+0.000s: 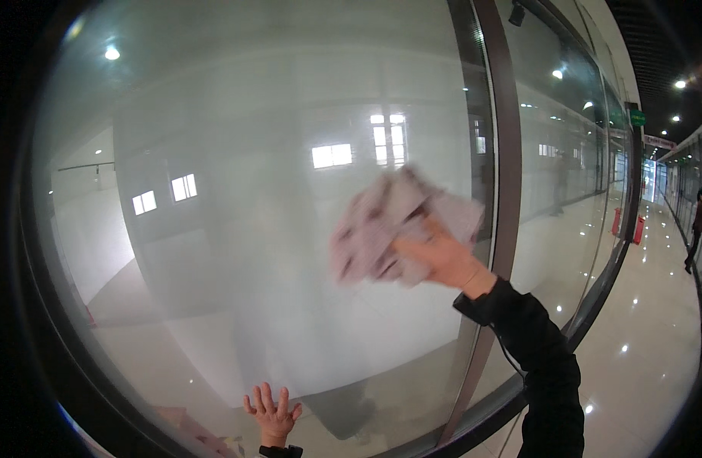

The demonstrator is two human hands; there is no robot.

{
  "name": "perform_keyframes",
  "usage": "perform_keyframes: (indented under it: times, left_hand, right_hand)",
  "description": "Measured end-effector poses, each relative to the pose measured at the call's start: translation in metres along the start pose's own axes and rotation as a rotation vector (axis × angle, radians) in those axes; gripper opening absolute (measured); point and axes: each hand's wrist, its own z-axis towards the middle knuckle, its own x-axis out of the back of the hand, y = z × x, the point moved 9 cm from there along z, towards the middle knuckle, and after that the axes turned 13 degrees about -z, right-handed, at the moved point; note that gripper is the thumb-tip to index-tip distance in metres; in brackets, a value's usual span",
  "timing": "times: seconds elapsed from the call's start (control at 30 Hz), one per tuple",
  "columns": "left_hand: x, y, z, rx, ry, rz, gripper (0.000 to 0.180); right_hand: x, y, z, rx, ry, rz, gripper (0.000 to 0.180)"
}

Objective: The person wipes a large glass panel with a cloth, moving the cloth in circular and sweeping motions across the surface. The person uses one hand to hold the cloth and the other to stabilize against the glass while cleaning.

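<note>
A long, shiny pale tiled floor (pixel 633 351) runs down a corridor on the right, where a distant person in dark clothing (pixel 699 229) and red upright objects (pixel 639 229) show small near the edge. Most of the view is taken by a large, hazy glass pane (pixel 229 237) with bright window shapes and lamp spots in it, edged on the right by a tall brown upright frame bar (pixel 507 160). A bunched, pale pink cloth with darker creases (pixel 362 240) lies across the pane just left of that bar, apparently against the glass, though motion blur hides its exact contact. The person's right hand (pixel 446 259), reaching up from a black sleeve (pixel 549 382), grips the cloth at its lower right, fingers bent into the folds; how tightly they close cannot be told. The left hand (pixel 273 416), low near the bottom edge, holds nothing: its fingers are spread and point upward, seemingly braced on the pane. The cloth looks light, soft and limp, with no stiffness of its own, so a broad hold over its gathered middle, palm behind it, should control it better than a pinched corner; loose edges may fold under, and smooth glass probably lets it slide easily.
</note>
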Motion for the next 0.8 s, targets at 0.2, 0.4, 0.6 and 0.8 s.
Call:
perform_keyframes:
  times: [0.2,0.4,0.6,0.8]
  left_hand:
    - [0.001,0.005,0.004,0.007,0.007,-0.003,0.056]
    - [0.004,0.006,0.013,0.013,0.021,-0.018,0.056]
    - [0.007,0.001,0.023,0.008,0.033,-0.041,0.057]
    - [0.006,0.002,0.03,0.004,0.009,-0.016,0.058]
  right_hand:
    - [0.015,0.142,-0.002,-0.916,0.248,-0.039,0.069]
    - [0.003,0.024,-0.002,-0.485,0.084,-0.074,0.07]
    - [-0.034,-0.036,-0.078,-0.367,-0.358,0.633,0.06]
    - [0.002,0.09,-0.091,-0.796,0.117,-0.007,0.065]
